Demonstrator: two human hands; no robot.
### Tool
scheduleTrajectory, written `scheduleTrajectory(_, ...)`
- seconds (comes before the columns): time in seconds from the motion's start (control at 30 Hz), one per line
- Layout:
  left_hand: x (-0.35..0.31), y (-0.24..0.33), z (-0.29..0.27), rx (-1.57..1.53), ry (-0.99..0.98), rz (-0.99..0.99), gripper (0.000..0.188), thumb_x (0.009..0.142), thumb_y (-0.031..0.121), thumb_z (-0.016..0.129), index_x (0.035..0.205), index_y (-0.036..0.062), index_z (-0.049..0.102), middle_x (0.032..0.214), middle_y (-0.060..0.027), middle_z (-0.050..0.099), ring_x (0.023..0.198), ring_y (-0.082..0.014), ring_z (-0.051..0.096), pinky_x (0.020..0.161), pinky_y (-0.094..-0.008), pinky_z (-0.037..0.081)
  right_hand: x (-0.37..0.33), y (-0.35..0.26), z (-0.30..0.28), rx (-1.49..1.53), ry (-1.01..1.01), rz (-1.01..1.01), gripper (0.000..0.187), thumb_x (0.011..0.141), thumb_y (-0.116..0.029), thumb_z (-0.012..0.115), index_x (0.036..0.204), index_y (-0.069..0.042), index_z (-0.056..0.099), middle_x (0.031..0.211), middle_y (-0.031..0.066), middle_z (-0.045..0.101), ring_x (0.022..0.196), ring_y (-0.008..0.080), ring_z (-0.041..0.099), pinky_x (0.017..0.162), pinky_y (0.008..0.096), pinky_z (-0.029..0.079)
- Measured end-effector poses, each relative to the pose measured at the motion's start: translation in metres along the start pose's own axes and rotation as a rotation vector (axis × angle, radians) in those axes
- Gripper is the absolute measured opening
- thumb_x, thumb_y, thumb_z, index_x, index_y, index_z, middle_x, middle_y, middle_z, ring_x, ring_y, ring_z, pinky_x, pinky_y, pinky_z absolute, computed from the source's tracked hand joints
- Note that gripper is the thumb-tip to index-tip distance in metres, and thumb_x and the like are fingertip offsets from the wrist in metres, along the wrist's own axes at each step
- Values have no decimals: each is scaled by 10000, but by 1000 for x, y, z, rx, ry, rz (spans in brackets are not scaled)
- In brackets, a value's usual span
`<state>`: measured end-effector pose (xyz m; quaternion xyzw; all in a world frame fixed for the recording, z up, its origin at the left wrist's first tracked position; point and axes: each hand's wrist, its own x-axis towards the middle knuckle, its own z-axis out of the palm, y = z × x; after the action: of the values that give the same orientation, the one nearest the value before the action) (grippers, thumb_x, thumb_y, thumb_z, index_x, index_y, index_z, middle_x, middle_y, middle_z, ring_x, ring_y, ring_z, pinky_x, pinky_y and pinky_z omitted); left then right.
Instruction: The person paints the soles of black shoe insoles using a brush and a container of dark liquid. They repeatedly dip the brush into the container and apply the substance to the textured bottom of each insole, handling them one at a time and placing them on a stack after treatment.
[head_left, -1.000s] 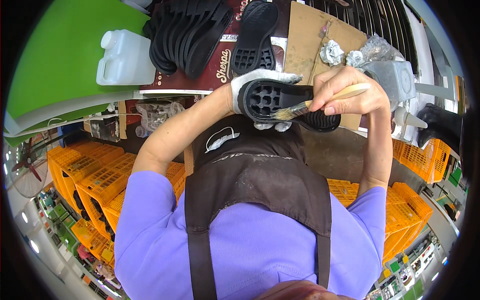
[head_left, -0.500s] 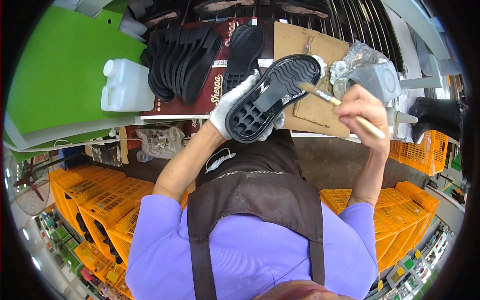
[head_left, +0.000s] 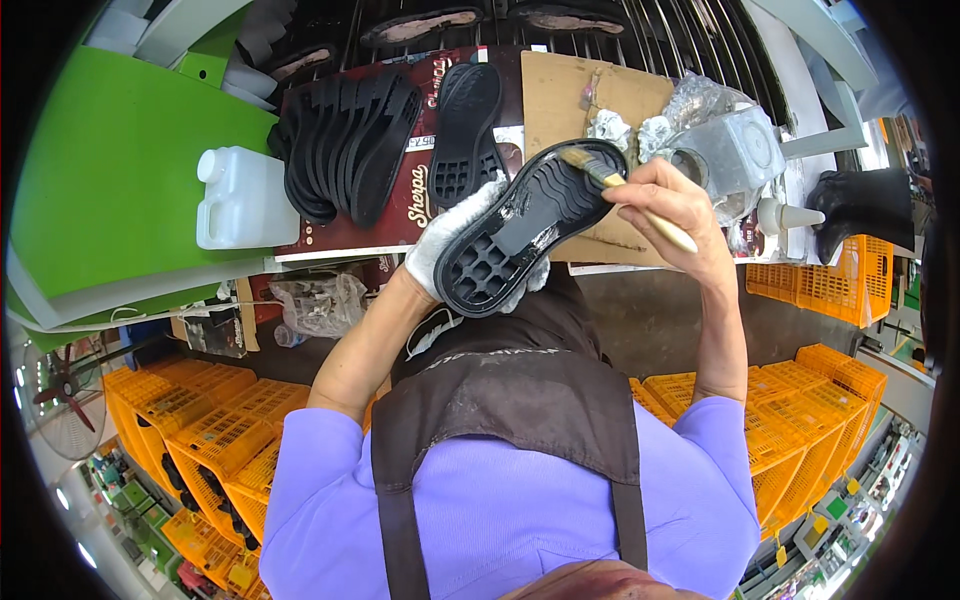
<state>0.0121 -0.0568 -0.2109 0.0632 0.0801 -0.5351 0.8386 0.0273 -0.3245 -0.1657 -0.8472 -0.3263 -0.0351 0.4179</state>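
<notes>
Across the upper middle of the frame runs the tabletop (head_left: 345,252), bearing a brown cardboard sheet (head_left: 557,108) right of centre. Left of that sheet sits a row of black soles (head_left: 372,150), with a white jug (head_left: 248,205) near it, farther left. One held sole (head_left: 522,233) slants across the centre, its ribbed end up and right, shiny patches along its middle. The gloved left hand (head_left: 443,240) has its grip closed around the sides; the bare right hand's (head_left: 675,205) grip is closed on a brush (head_left: 612,179), bristles at that ribbed end.
</notes>
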Motion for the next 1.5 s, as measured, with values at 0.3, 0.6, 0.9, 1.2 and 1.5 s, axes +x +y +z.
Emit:
scheduleTrajectory(0.3,5,-13,-7,476,202,185,627,952,530,265,1211,-5,468,957,-218,609,880,-269,623,702,-375,551,4,-3,14,-142,237,168,177,774,1,660,950,-7,656,786,111,636,690,216,622,635,291,485)
scheduleTrajectory(0.6,7,-23,-14,1288,402,484,458,982,233,404,1332,-54,336,1255,-121,503,1133,-172,498,990,-303,382,19,-17,39,206,375,483,144,815,-132,684,849,7,682,663,63,649,595,95,607,548,227,478)
scheduleTrajectory(0.9,10,-8,-2,1138,359,611,615,930,279,522,1391,-17,244,1370,-125,368,1233,-186,377,1029,-303,305,17,-41,14,592,125,678,252,849,-231,654,777,9,682,587,22,586,464,47,495,428,172,377)
scheduleTrajectory(1.2,18,1,-8,1727,401,1025,806,708,117,787,1324,31,274,1239,-101,476,1139,-182,481,977,-328,402,-10,-39,22,685,411,344,302,862,-197,624,995,72,594,724,143,633,577,159,605,513,239,501)
scheduleTrajectory(1.5,32,-1,-5,2014,570,1057,757,745,142,749,1323,41,272,1320,-110,422,1236,-212,403,1073,-361,272,-2,-45,65,52,598,14,307,768,-170,727,948,67,649,834,162,668,621,191,611,546,257,471)
